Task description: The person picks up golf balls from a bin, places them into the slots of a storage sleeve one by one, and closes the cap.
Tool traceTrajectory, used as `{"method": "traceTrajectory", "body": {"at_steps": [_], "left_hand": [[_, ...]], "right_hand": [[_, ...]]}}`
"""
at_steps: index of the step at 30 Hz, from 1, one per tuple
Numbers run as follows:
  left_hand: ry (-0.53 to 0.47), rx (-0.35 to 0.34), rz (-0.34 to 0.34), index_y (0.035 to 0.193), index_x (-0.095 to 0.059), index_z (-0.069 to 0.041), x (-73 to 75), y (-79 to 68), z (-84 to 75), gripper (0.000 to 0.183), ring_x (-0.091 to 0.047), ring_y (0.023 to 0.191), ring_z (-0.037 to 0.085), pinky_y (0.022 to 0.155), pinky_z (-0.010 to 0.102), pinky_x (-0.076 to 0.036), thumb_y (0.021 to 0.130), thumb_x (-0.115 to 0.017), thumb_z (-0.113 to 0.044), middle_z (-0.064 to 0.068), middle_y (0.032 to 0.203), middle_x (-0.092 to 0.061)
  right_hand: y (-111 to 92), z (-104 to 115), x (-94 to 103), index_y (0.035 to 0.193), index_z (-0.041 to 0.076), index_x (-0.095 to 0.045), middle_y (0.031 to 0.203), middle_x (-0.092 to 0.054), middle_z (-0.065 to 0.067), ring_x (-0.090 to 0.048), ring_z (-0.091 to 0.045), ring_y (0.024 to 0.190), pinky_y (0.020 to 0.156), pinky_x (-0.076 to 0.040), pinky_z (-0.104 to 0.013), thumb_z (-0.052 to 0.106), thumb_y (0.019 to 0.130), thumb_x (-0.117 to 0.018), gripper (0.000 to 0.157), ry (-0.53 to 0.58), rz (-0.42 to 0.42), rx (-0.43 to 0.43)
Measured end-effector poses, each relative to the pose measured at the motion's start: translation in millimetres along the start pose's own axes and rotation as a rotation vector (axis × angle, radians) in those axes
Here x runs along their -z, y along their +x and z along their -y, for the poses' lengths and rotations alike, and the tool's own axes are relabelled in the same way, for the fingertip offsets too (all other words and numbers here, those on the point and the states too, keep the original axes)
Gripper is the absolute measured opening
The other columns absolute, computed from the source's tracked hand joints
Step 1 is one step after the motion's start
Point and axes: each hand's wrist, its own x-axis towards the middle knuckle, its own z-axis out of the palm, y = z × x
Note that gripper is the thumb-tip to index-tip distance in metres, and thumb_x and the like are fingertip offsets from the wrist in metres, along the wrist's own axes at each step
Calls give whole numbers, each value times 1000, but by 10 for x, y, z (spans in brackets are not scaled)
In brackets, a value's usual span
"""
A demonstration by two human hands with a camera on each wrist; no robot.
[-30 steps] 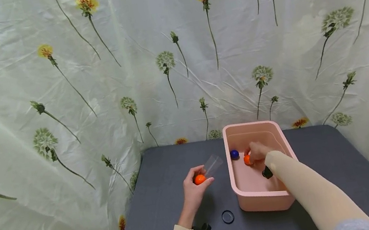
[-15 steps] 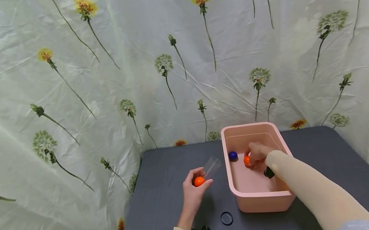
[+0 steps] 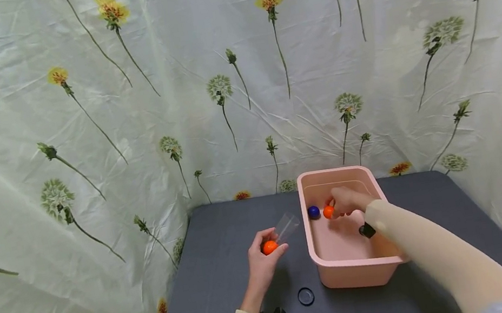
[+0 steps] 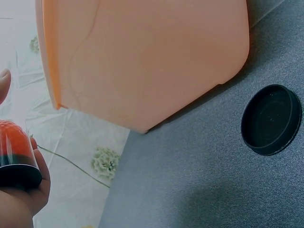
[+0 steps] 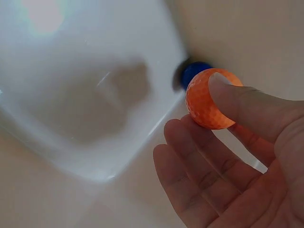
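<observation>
My left hand grips a clear plastic tube with a black base, tilted up to the right beside the pink bin. Inside its lower end sits an orange ball, dimpled like a golf ball in the left wrist view. Over in the pink bin, my right hand pinches a second orange golf ball between thumb and fingers. A dark blue ball lies by the bin's left wall, just behind the pinched one.
A round black cap lies on the dark grey table, left of the bin's front corner and near my left wrist. Behind the table hangs a pale curtain with printed dandelions.
My right hand has lifted slightly and moved left inside the bin with the orange golf ball, closer to the blue ball. The left hand holds the tube almost still.
</observation>
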Motion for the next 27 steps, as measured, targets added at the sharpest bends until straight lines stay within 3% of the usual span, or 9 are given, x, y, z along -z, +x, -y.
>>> {"method": "traceTrajectory", "body": {"at_steps": [6,11,19,27], "left_hand": [[2,-3,-2,127,-62,-9,17,-23,-2,45,-58,110,43,88,22,-51,86,-81,-10,12,115,-63],[-4,-3,-8,126,-62,-9,14,-28,-16,45,-58,111,44,88,23,-51,85,-82,-10,11,114,-63],[-5,15,-1,126,-62,-7,13,-41,-32,46,-58,111,46,89,23,-51,85,-82,-10,11,114,-63],[0,3,4,128,-62,-6,2,-26,-41,46,-60,109,39,88,23,-52,86,-81,-10,10,114,-63]], "right_hand": [[-48,24,-16,111,4,-72,91,-69,-7,-60,-21,70,63,-54,-33,2,79,-82,33,-32,13,97],[-119,61,-17,108,5,-74,88,-69,-3,-60,-21,80,73,-54,-34,4,79,-84,31,-71,-3,158],[-279,187,-6,105,10,-73,86,-68,0,-59,-19,77,73,-52,-34,6,82,-81,25,-91,-12,232],[-469,322,73,118,10,-71,95,-70,-1,-62,-21,83,71,-54,-33,10,85,-80,33,-8,-58,276]]}}
